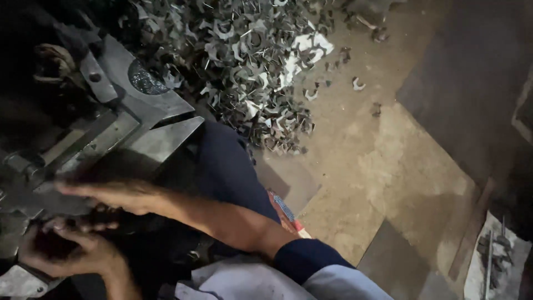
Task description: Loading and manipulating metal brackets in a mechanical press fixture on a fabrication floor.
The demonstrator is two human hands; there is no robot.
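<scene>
My right hand (108, 193) stretches out flat and blurred to the left, over the bed of a grey metal press machine (141, 114). Whether its fingertips pinch anything is lost in blur and shadow. Its forearm runs back to a dark blue cuff (302, 260) at the bottom. My left hand (66, 250) sits just below it at the lower left, fingers curled around something dark in the palm, by the machine's front edge. A big heap of small stamped metal pieces (244, 61) lies on the floor beyond the machine.
Dark blue trousers (227, 166) cover my knee beside the machine. The concrete floor (388, 166) spreads to the right, with stray metal pieces (358, 84) on it. A pale cloth holding metal rods (497, 261) lies at the lower right. A small red and blue object (286, 212) lies by my leg.
</scene>
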